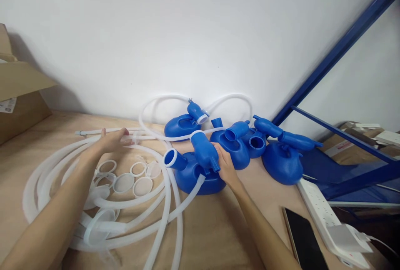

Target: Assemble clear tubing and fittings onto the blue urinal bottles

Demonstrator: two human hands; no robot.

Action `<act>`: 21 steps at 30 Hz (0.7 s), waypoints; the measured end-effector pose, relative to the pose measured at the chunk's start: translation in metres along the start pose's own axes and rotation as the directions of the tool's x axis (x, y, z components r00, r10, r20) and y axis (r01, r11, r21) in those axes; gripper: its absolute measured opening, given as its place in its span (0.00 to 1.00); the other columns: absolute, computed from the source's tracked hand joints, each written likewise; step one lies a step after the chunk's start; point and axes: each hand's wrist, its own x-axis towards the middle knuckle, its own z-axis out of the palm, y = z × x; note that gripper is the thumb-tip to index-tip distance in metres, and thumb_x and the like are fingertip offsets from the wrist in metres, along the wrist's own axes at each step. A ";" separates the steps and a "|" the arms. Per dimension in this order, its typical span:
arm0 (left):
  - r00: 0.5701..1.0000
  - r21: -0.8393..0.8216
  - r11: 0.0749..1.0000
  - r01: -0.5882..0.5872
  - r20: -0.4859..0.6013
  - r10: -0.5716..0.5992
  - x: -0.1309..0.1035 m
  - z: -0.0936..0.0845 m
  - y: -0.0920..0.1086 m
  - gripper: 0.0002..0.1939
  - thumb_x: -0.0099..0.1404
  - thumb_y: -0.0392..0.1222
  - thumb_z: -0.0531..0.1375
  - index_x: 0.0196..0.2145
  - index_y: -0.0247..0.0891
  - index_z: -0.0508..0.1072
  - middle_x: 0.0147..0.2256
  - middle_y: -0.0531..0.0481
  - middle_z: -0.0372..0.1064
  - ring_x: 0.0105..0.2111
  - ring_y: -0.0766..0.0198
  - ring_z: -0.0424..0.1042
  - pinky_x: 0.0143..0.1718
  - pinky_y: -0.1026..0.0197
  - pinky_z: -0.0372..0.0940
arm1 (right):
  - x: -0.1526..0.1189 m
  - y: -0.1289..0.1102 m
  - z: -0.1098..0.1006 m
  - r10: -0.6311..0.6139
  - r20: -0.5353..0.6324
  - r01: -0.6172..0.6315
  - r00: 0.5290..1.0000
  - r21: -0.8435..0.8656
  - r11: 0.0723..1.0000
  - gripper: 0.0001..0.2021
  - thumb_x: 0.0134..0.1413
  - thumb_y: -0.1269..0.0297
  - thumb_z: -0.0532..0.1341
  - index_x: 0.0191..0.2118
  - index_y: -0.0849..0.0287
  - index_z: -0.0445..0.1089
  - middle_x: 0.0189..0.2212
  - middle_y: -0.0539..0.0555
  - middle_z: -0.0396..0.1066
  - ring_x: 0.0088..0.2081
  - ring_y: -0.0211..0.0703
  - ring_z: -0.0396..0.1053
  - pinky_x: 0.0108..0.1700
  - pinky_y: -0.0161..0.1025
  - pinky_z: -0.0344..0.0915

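Note:
My right hand (225,165) is wrapped round the side of a blue bulb-shaped plastic connector (204,151), which has a wide mouth at the top and a narrow spout below. Just behind and under it stands a blue urinal bottle (190,182) with an angled open neck (175,159). One end of a translucent hose (184,204) lies against that bottle's front. My left hand (114,140) reaches over the coiled hoses (40,178) with thumb and fingers apart, holding nothing I can see. Its fingertips are close to the hoses; contact is unclear.
Several more blue bottles (283,166) and connectors (237,130) stand at the back and right. Clear round caps and rings (123,182) lie inside the coils. A phone (304,236), a power strip (318,203), a blue metal frame (337,49) and a cardboard box (25,111) flank the table.

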 end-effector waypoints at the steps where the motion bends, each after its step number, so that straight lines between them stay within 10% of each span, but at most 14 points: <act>1: 1.000 -0.006 1.000 -0.003 0.016 0.003 -0.002 -0.007 0.002 0.34 0.69 0.72 0.51 0.45 0.35 0.72 0.46 0.37 0.79 0.48 0.43 0.75 0.62 0.25 0.55 | 0.000 0.000 0.000 0.000 -0.001 0.000 1.000 0.001 1.000 0.30 0.73 0.40 0.47 0.52 0.55 0.78 0.44 0.56 0.81 0.46 0.53 0.76 0.56 0.47 0.69; 6: 0.997 -0.058 0.998 -0.028 0.065 0.032 -0.009 -0.054 0.006 0.44 0.64 0.76 0.55 0.57 0.32 0.73 0.55 0.34 0.75 0.54 0.44 0.73 0.55 0.49 0.68 | -0.001 -0.002 -0.001 -0.002 0.003 0.002 1.000 -0.001 1.000 0.29 0.73 0.40 0.47 0.53 0.55 0.78 0.46 0.56 0.80 0.47 0.53 0.76 0.56 0.47 0.69; 16: 0.948 0.356 0.882 0.309 -0.196 -0.253 -0.028 -0.094 -0.021 0.38 0.69 0.66 0.53 0.60 0.32 0.73 0.57 0.30 0.71 0.58 0.34 0.68 0.59 0.34 0.62 | -0.001 0.000 0.000 -0.005 0.005 0.005 1.000 -0.001 1.000 0.28 0.73 0.41 0.48 0.53 0.55 0.77 0.46 0.57 0.81 0.46 0.53 0.77 0.53 0.46 0.70; 21: 0.974 0.287 0.940 0.187 -0.177 -0.140 -0.043 -0.114 -0.006 0.54 0.60 0.84 0.43 0.55 0.31 0.74 0.49 0.37 0.77 0.54 0.42 0.71 0.68 0.31 0.49 | -0.001 0.000 -0.001 -0.013 0.004 0.013 1.000 -0.007 1.000 0.29 0.73 0.39 0.47 0.51 0.55 0.77 0.45 0.56 0.81 0.45 0.53 0.77 0.52 0.47 0.70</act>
